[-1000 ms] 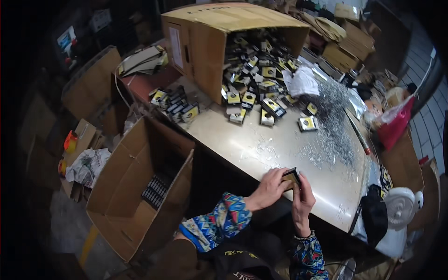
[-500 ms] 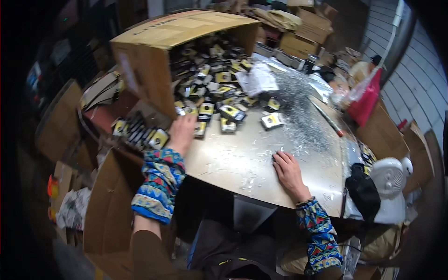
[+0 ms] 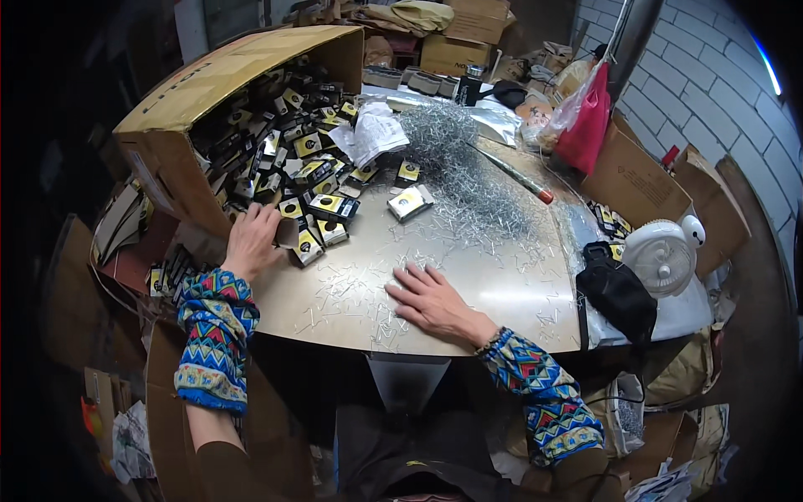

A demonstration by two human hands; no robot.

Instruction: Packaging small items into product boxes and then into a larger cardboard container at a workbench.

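Note:
My left hand (image 3: 253,240) reaches the small black, yellow and white boxes at the lower front corner of a big cardboard carton (image 3: 171,171). Its fingers are stretched forward with the thumb apart, beside a small box (image 3: 287,233) with a brownish side. Fingertip contact is partly hidden. My right hand (image 3: 435,303) lies palm down on the table (image 3: 535,309), fingers spread, among scattered thin silvery metal pins (image 3: 339,287). It holds nothing visible. A single small yellow-and-white box (image 3: 410,202) lies beyond it. Several small boxes (image 3: 309,146) spill out of the tipped carton.
A heap of silvery metal pins (image 3: 439,134) lies at the table's back, beside crumpled white paper (image 3: 370,134) and a long red-tipped tube (image 3: 514,174). At right are a white fan (image 3: 661,258), a black bag (image 3: 617,293) and a pink bag (image 3: 584,117).
The head view has swung, so the table and carton appear further left. My right hand's fingers are spread wider now. My left hand stays by the boxes at the carton's corner.

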